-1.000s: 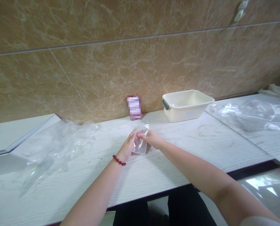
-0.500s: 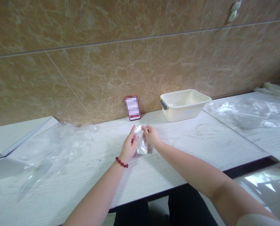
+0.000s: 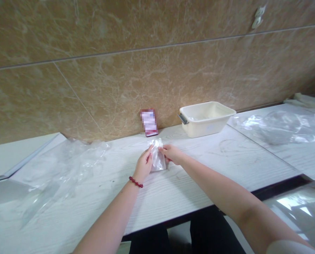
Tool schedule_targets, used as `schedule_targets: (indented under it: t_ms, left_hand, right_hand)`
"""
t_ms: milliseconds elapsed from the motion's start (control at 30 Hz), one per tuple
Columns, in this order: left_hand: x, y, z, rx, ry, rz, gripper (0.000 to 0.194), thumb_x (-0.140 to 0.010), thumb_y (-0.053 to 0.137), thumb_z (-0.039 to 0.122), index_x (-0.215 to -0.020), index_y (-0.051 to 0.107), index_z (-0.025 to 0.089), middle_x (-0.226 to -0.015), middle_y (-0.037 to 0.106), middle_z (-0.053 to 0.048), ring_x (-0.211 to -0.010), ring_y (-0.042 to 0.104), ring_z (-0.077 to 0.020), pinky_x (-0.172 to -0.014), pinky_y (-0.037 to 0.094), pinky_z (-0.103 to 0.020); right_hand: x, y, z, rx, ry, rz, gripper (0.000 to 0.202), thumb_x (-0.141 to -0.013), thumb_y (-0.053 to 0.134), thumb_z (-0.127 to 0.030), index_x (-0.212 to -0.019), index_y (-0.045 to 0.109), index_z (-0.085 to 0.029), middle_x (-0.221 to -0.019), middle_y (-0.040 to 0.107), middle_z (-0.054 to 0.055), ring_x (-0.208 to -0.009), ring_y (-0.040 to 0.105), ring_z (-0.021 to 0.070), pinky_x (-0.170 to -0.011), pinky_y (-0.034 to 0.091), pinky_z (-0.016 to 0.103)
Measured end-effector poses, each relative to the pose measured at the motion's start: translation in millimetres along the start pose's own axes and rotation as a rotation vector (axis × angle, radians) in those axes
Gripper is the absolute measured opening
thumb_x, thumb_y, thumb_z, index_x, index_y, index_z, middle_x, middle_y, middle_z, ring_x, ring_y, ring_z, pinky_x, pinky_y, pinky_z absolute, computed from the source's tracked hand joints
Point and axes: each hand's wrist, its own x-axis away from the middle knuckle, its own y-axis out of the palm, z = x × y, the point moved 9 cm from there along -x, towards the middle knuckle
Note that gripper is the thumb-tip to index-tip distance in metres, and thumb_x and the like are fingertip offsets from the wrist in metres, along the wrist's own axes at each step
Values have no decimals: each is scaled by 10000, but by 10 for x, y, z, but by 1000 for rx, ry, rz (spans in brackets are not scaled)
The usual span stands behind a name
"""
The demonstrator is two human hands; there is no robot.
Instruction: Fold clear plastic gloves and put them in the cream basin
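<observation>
A small clear plastic bag [image 3: 158,160] is held upright between my two hands, over the white wood-grain table [image 3: 189,187]. My left hand [image 3: 144,163] grips its left side, with a red bead bracelet on that wrist. On the right side, my right hand [image 3: 172,154] pinches the bag near its upper part with thumb and fingers. The bag's top edge sticks up above the fingers. Whether anything lies inside it, I cannot make out. Just behind the hands, a phone-like red-edged thing [image 3: 149,122] leans against the wall, its face blurred.
A cream plastic bin [image 3: 207,125] with a grey handle stands against the marbled wall [image 3: 115,88]. Crumpled clear plastic [image 3: 75,158] spreads over the left side, beside a white box [image 3: 11,190]. More clear plastic [image 3: 281,127] lies at the right. The table's front edge runs before my legs.
The bag has been raised and turned a little, and more of its face shows. My left fingers have closed in on its side; my right hand has shifted slightly lower.
</observation>
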Motion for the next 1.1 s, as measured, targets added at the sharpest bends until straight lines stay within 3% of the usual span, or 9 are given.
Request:
schedule_targets:
  t_ms: [167,267,367,467,600,767,967,1100]
  left_hand:
    - [-7,37,-159,26,-94,-36,386,-739,500,207,-1126,490,219,-1174,487,-2,-1091,400,-145,-945,244,-248]
    - [2,99,-336,142,-214,-97,494,-732,502,206,-1211,380,219,-1125,524,-18,-961,491,-139,-850,353,-256]
    - [9,168,-431,275,-282,-173,612,-700,530,168,-1258,286,225,-1192,468,-39,-877,521,-118,-790,392,-242]
    - [12,208,-418,378,-307,-225,666,-672,547,119,-1264,268,246,-1267,382,-36,-908,508,-115,-802,384,-237]
    - [40,255,-337,495,-364,-296,704,-651,546,73,-1263,258,271,-1253,401,-26,-915,509,-114,-784,390,-232]
    - [22,203,-235,617,-363,-313,711,-610,517,-5,-1221,329,308,-1299,321,1,-927,494,-96,-710,411,-179]
    - [-25,129,-213,746,-339,-310,676,-661,494,30,-1236,291,324,-1133,477,-17,-771,533,-75,-664,425,-199]
    - [-45,91,-200,811,-324,-283,620,-678,485,58,-1230,315,285,-1153,471,-35,-889,524,-117,-731,420,-241]
  right_hand:
    - [-22,6,41,-175,25,12,180,-731,518,-327,-697,516,-151,-443,305,-73,-388,309,26,-431,469,221]
    - [-32,-19,49,-183,23,35,162,-731,521,-308,-714,527,-147,-486,357,-58,-429,356,30,-485,503,264]
    - [-10,-14,23,-187,19,17,160,-732,520,-315,-761,534,-159,-537,409,-45,-445,381,30,-491,509,271]
    - [23,19,-2,-230,27,-20,165,-743,505,-321,-819,532,-177,-582,454,-33,-464,425,41,-494,510,277]
    - [34,47,23,-263,62,-34,150,-759,486,-306,-796,526,-167,-664,503,-5,-530,489,65,-501,508,274]
    - [34,78,27,-302,77,-98,176,-776,458,-332,-861,516,-189,-701,521,-1,-547,528,78,-495,501,254]
    - [62,-8,-66,-386,84,-74,177,-782,452,-317,-900,511,-198,-791,527,6,-542,549,80,-488,501,244]
    - [62,-82,-153,-422,39,-55,198,-790,440,-323,-925,515,-200,-814,533,19,-566,561,90,-492,502,238]
